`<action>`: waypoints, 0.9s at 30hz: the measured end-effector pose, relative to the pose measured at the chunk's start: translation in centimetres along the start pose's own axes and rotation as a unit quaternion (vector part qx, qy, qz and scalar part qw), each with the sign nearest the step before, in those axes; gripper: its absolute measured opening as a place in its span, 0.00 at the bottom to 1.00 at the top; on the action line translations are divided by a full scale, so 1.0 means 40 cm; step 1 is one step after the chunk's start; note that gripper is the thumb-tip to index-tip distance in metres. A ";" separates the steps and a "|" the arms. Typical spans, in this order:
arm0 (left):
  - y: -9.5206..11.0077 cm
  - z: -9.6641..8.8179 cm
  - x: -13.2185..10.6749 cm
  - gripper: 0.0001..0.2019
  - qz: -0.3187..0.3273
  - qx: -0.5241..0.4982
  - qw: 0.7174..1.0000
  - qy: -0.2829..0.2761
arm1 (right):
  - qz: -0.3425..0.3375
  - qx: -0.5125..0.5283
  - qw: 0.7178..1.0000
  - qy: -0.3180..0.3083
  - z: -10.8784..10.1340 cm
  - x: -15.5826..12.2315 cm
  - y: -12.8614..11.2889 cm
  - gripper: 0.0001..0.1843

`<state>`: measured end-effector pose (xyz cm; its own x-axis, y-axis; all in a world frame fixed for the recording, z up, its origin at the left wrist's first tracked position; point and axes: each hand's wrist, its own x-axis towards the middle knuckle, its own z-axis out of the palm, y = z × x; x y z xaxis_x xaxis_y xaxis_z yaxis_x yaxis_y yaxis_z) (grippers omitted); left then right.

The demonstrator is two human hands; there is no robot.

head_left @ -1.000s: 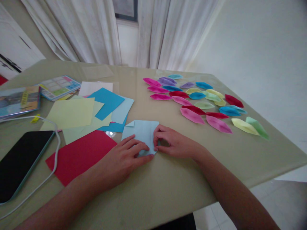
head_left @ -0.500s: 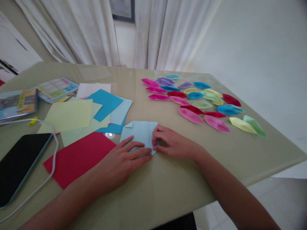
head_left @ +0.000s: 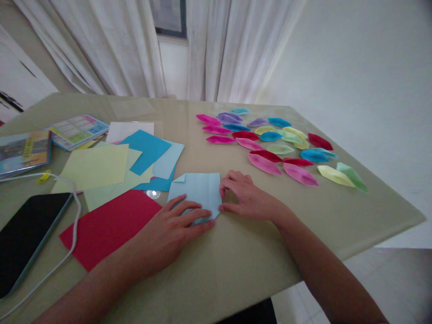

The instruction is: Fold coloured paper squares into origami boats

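Note:
A sheet of light blue paper (head_left: 199, 191) lies flat on the table in front of me, with a small folded corner at its upper left and crease lines across it. My left hand (head_left: 184, 220) rests on its lower part, fingers spread and stretched out, hiding some of the near edge. At the paper's right edge, my right hand (head_left: 241, 198) has its thumb and curled forefinger drawn toward each other, the tips against that edge. Just left of my left hand is a red sheet of paper (head_left: 111, 225), partly under the forearm.
Folded paper pieces (head_left: 265, 164) in several colours are spread over the far right. Loose coloured sheets (head_left: 97, 164) overlap on the left, beside booklets (head_left: 25, 150). A phone (head_left: 32, 236) and a white cable (head_left: 77, 216) lie at the near left. The table edge (head_left: 367, 247) runs along the right.
My right hand has shifted slightly right, from over the paper's right part to its edge, uncovering more of it. My left hand stays spread on the paper. The view has tilted slightly.

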<state>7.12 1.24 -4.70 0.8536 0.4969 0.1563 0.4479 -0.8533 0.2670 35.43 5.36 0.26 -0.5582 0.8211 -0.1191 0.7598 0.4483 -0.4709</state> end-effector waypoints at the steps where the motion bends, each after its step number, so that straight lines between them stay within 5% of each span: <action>1: 0.001 0.000 0.000 0.35 -0.003 0.000 1.000 -0.003 | -0.015 0.004 1.000 0.002 0.004 0.001 -0.002 0.16; 10: -0.005 -0.004 -0.003 0.36 -0.005 -0.020 1.000 0.004 | 0.027 -0.022 0.999 -0.021 -0.004 -0.010 0.018 0.18; 16: -0.029 -0.026 -0.012 0.16 -0.034 -0.060 0.995 0.079 | -0.062 0.030 0.997 0.048 -0.029 -0.008 0.055 0.19; 27: -0.035 -0.033 -0.007 0.17 -0.049 0.055 0.989 0.131 | -0.174 0.048 0.980 0.079 0.012 0.013 0.017 0.09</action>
<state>5.92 2.50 -3.85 0.7126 0.5901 0.3795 0.5643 -0.8035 0.1898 35.50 5.92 -0.55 -0.7136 0.6727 0.1958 0.4936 0.6810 -0.5409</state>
